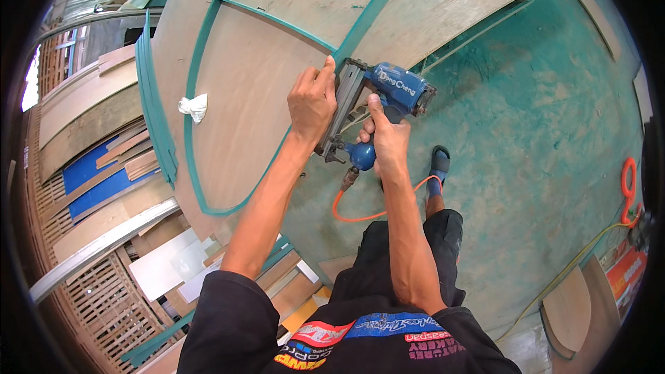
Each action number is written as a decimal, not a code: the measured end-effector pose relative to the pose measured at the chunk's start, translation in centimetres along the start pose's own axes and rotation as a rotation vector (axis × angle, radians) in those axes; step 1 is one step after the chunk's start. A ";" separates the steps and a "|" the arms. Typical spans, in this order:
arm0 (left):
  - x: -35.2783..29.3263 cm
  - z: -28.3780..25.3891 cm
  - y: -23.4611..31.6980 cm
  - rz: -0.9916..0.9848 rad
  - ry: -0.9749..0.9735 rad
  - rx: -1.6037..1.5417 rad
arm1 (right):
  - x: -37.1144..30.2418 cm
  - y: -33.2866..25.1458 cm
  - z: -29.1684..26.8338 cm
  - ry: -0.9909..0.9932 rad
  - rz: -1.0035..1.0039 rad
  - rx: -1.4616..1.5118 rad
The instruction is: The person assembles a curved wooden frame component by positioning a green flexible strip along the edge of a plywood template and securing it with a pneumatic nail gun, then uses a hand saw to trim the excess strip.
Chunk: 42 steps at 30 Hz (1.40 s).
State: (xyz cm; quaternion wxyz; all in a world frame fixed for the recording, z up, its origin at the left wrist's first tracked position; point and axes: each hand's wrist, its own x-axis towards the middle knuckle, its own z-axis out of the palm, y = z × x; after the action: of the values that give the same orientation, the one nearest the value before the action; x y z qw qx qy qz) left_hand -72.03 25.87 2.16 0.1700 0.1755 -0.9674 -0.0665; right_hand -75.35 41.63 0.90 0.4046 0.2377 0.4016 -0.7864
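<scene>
A blue and grey air nailer (pixel 398 85) is in my right hand (pixel 389 140), the fingers wrapped round its handle and the thumb on top. An orange air hose (pixel 346 219) runs from the fitting at its lower end. Just left of its grey magazine, my left hand (pixel 313 100) is closed at the edge of a large curved wooden panel (pixel 242 90). Its curled fingers lie over a green strip (pixel 277 150) along that edge and hide what is under them. The index finger reaches up to where several green strips meet, close to the nailer's nose.
A crumpled white cloth or bag (pixel 194 107) lies on the panel. Long green strips (pixel 154 100) hang at its left edge. Wood offcuts (pixel 125 152) are stacked at left. More orange hose (pixel 627 187) and curved boards (pixel 569 308) are at right, on the green-stained floor (pixel 526 145).
</scene>
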 end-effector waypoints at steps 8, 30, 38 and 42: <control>1.1 0.2 0.3 -0.212 0.090 -0.244 | 0.3 0.3 0.2 0.006 0.013 0.018; 1.6 1.2 -0.9 -0.204 0.095 -0.184 | 0.4 -0.9 0.1 -0.033 0.021 -0.039; 1.5 1.7 0.6 -0.133 0.151 0.037 | 0.4 -0.9 -0.2 -0.018 0.027 -0.048; 1.6 1.9 0.2 -0.116 0.167 0.025 | 0.2 -0.9 0.0 -0.019 0.016 -0.024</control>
State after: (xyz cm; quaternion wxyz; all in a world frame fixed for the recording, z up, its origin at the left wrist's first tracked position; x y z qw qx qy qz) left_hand -74.18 25.63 0.90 0.2437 0.2384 -0.9388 -0.0491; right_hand -76.23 41.88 1.15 0.4173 0.2285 0.4053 -0.7806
